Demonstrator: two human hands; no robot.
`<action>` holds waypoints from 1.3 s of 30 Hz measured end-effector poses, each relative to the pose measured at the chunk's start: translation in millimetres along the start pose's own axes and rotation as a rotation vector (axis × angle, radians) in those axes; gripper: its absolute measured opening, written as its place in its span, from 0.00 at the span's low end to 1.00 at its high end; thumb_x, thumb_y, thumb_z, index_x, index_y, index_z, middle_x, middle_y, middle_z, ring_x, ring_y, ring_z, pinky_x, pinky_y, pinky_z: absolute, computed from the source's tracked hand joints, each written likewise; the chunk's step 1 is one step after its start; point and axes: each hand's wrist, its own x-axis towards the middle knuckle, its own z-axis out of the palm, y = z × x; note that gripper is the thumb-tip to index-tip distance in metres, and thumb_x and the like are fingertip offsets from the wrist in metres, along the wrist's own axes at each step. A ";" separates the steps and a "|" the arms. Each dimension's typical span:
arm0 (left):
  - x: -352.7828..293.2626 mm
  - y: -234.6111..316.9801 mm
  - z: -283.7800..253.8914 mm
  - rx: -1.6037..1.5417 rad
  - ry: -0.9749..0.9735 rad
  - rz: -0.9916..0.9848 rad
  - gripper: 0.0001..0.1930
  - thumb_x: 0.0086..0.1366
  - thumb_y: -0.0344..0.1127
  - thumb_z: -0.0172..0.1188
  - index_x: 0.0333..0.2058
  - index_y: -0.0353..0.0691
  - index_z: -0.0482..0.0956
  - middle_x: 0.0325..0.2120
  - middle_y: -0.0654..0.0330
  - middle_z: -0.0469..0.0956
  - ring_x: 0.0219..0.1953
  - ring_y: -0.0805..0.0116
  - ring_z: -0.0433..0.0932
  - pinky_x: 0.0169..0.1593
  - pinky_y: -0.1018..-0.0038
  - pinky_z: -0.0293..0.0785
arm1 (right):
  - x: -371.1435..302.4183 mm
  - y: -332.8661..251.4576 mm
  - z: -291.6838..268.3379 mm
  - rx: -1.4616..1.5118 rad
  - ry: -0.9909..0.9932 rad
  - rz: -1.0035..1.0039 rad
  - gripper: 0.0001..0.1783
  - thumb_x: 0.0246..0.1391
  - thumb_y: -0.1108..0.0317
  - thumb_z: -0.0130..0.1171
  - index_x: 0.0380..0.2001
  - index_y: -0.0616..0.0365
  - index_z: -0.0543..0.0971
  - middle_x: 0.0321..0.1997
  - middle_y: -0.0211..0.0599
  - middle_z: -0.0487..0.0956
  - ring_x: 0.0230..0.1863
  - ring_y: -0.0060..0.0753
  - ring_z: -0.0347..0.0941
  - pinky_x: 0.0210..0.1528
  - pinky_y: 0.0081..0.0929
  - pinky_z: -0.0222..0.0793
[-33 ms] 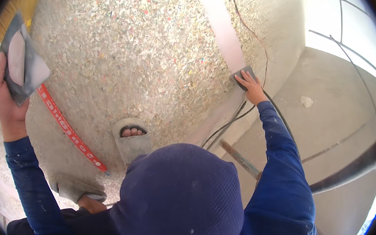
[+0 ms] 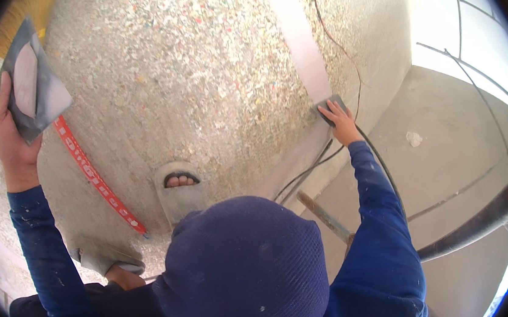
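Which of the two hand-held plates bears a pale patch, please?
The larger plate in the left hand; the dark plate under the right hand shows none.

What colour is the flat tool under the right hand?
The flat tool is dark grey, best seen in the head view.

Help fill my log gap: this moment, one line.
left hand: holding grey plate | right hand: on dark flat tool | tool: at end of pale strip
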 end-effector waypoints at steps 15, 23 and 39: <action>-21.2 16.2 33.0 0.142 0.170 0.156 0.24 0.76 0.34 0.48 0.68 0.35 0.64 0.64 0.52 0.69 0.63 0.61 0.73 0.65 0.68 0.72 | 161.8 -85.2 -139.8 -0.181 0.500 -0.277 0.45 0.56 0.84 0.49 0.69 0.18 0.64 0.77 0.28 0.60 0.77 0.39 0.53 0.75 0.64 0.46; -17.4 4.4 42.6 -0.014 0.331 0.025 0.21 0.77 0.36 0.48 0.64 0.32 0.69 0.60 0.53 0.74 0.60 0.63 0.76 0.63 0.67 0.73 | 78.8 -39.4 -57.3 -0.107 0.250 -0.206 0.50 0.48 0.87 0.53 0.70 0.24 0.65 0.79 0.30 0.56 0.78 0.41 0.50 0.74 0.63 0.43; -27.1 -36.8 43.4 -0.086 -0.283 -0.315 0.25 0.75 0.48 0.52 0.61 0.35 0.72 0.56 0.56 0.79 0.55 0.65 0.79 0.60 0.67 0.76 | -16.0 -54.5 -21.4 0.273 0.322 0.037 0.51 0.43 0.88 0.52 0.70 0.32 0.66 0.75 0.38 0.62 0.77 0.48 0.53 0.75 0.54 0.49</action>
